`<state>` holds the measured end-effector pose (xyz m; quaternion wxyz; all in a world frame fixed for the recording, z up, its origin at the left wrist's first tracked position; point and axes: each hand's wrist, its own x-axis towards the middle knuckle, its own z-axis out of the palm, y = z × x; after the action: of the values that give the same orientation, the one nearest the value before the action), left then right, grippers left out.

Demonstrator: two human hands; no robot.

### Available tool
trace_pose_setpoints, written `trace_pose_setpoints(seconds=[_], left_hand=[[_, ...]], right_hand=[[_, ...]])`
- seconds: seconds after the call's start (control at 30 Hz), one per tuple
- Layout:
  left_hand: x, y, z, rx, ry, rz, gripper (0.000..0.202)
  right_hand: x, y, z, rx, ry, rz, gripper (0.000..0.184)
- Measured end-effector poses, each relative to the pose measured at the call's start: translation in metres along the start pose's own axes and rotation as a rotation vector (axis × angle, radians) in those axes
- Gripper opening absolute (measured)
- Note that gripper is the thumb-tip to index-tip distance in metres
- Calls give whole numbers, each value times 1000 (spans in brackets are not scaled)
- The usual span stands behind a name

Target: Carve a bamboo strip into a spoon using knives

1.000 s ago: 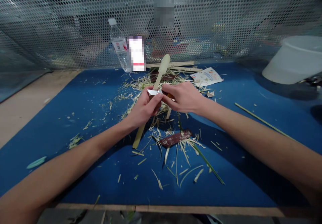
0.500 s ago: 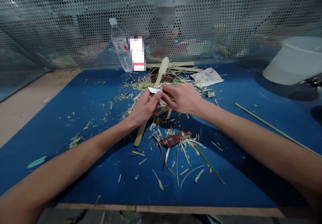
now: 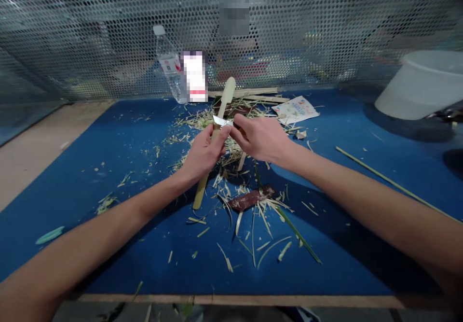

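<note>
My left hand (image 3: pixel 206 153) is closed round a pale bamboo strip (image 3: pixel 227 91), whose wide rounded end points away from me and whose narrow end (image 3: pixel 200 194) comes out below the hand. In my right hand (image 3: pixel 258 136) is a knife (image 3: pixel 221 121) with a short shiny blade; its handle is mostly hidden by the fingers. The blade lies across the strip, and my left thumb is close to or against it. Beneath both hands, thin shavings (image 3: pixel 195 119) are heaped on the blue mat (image 3: pixel 137 245).
A dark red strip (image 3: pixel 249 199) lies among shavings nearer me. Behind stand a water bottle (image 3: pixel 170 66) and a lit phone (image 3: pixel 195 76) by a perforated metal screen (image 3: pixel 108 32). A paper packet (image 3: pixel 296 110), a white bucket (image 3: pixel 415 88) and a thin green stick (image 3: pixel 390 181) are to the right.
The knife blade has turned slightly and shows more of its length over the strip. The view has shifted a little; both hands keep their hold.
</note>
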<state>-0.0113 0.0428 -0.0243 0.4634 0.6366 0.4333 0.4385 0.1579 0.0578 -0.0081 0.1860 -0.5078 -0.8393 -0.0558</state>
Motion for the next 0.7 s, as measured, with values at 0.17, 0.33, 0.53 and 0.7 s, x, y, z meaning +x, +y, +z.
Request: trace_pose_setpoints(seconds=[0.17, 0.33, 0.53, 0.7], left_hand=[[-3, 0, 2, -36, -31, 32, 28], [-5, -1, 0, -16, -96, 46, 28], [-4, 2, 3, -90, -88, 0, 23], [-1, 1, 5, -211, -99, -55, 21]], right_hand=[[0, 2, -2, 78, -46, -106, 47], [0, 3, -2, 79, -52, -140, 48], [-2, -3, 1, 8, -17, -51, 46], [-3, -7, 4, -46, -9, -1, 46]])
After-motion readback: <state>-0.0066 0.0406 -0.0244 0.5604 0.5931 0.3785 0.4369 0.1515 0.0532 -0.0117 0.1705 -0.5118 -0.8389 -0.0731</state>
